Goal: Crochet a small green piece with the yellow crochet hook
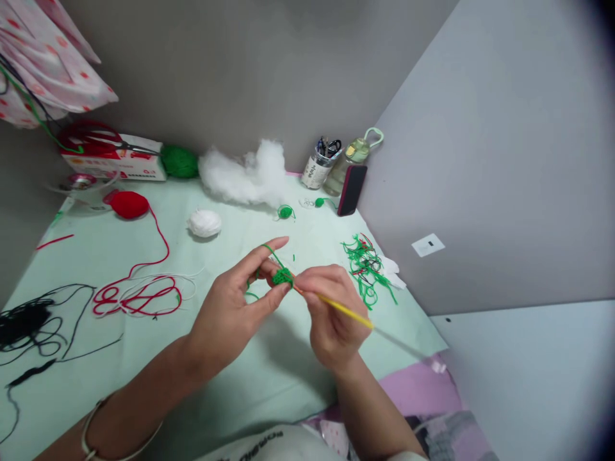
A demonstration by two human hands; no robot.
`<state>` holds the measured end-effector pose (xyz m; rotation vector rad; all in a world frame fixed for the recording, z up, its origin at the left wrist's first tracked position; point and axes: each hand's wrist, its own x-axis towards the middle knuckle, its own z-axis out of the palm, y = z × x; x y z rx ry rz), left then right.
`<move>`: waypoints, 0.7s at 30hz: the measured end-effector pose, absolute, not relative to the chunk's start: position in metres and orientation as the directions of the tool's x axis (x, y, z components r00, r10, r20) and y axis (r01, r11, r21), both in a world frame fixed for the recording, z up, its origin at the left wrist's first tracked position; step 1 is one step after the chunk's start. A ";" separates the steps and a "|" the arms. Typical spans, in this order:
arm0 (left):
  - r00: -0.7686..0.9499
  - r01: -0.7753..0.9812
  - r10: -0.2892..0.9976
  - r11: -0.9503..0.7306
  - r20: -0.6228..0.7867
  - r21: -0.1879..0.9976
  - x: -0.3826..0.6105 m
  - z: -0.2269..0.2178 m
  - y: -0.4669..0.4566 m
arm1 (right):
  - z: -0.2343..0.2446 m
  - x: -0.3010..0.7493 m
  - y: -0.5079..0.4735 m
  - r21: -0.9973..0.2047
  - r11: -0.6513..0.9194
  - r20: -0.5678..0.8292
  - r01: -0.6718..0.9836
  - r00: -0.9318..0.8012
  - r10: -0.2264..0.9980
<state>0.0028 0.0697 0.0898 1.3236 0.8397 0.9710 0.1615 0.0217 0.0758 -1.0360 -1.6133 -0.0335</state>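
Between the thumb and fingers of my left hand is a small green crochet piece. Green yarn loops over my raised left index finger and runs down to the piece. My right hand grips a crochet hook with a yellow handle, pen-like, its front end at the green piece. The hook's very tip is hidden by the stitches and fingers. Both hands meet above the middle of the pale green tabletop.
Left are black yarn, tangled red yarn, a red ball and a white ball. Behind sit scissors, a green ball, white stuffing, a pen holder, a bottle and a phone. Yarn scraps lie right.
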 end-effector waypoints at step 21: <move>0.566 -0.348 0.815 0.376 -0.127 0.859 0.002 0.083 0.074 | 0.066 0.160 0.030 -0.862 0.506 0.480 -0.005 0.313 0.820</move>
